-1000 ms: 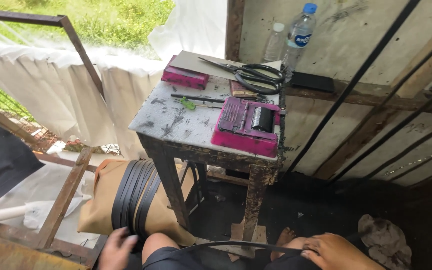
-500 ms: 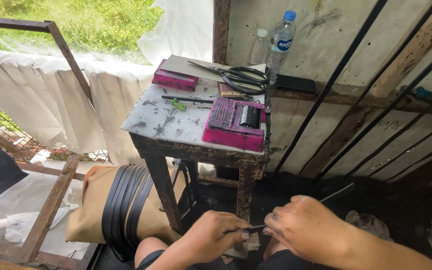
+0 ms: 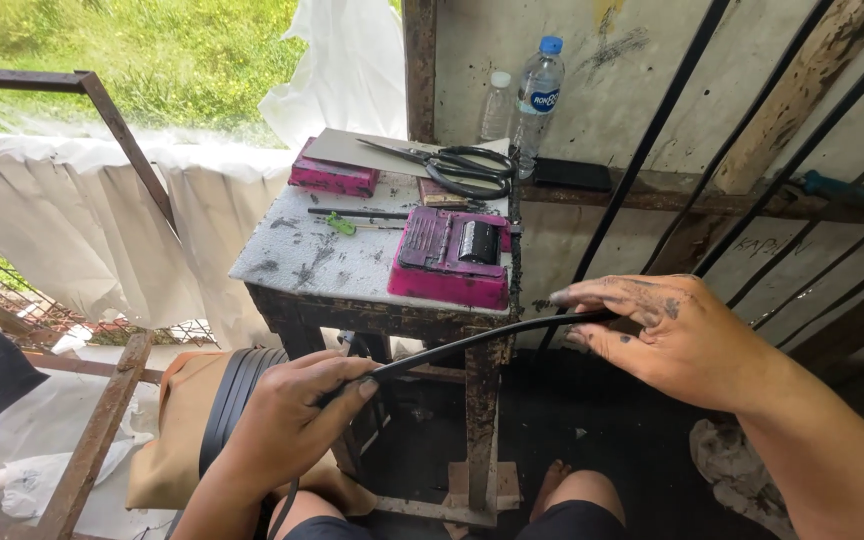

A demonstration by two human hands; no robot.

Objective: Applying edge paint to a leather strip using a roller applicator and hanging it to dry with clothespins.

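We see a long black rubber strip (image 3: 472, 343) stretched between our two hands, running in front of the small worn desk (image 3: 302, 262) at about the level of its front edge. Our left hand (image 3: 287, 420) is low in the view, just in front of our knees, and its grip is clenched around the near end of the strip, thumb and fingers wrapped over it; the strip carries on below that fist and drops out of sight between our legs. From there it rises to the right in a gentle bow and reaches our right hand (image 3: 667, 335), whose soiled fingers (image 3: 592, 298) pinch it between thumb and fingertips, so this grip too is closed on the strip. The right hand sits higher and farther from us than the left, beside the right front leg of the desk.

On the desk lie a magenta box-like tool with a dark roller (image 3: 452, 255), a second magenta block (image 3: 332, 176) with a grey sheet on it, large black scissors (image 3: 457, 168) and a small green piece (image 3: 340, 226). Two clear plastic bottles (image 3: 537, 100) stand behind, against the wall. To the left of the desk's legs, a coil of black strips (image 3: 237, 395) rests on a tan bag (image 3: 174, 440).
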